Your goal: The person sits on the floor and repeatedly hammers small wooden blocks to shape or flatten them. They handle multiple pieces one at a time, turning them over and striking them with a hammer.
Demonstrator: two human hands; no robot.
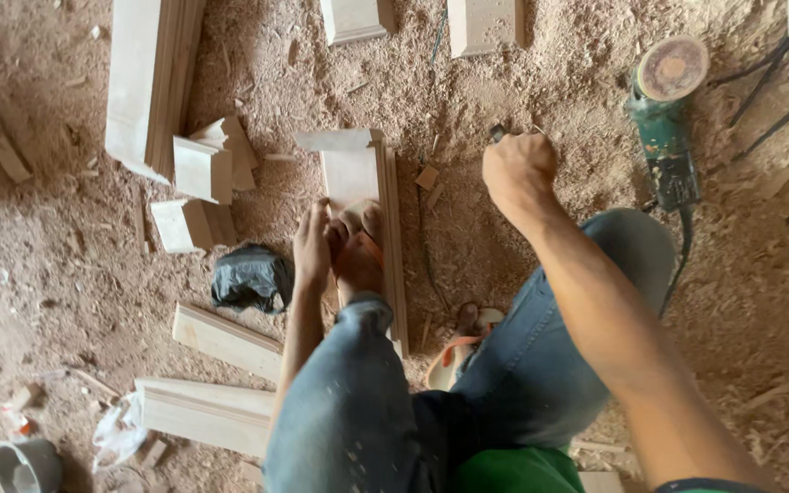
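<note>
head view | steep downward look from the person's head | close range | one view only

Pale, raw wood moulding (358,173) — matt, smooth-planed — lies on a rough sawdust floor (47,265); nearby, a crumpled glossy black plastic bag (250,277) and a green plastic-bodied angle grinder (664,119) — dusty, worn.

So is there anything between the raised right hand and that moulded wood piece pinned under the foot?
Nothing visible. The right hand, closed around a small dark tool, is up beside the wood piece, with only sawdust floor and a small wood chip between them. The left hand and foot rest on the piece's near part.
</note>
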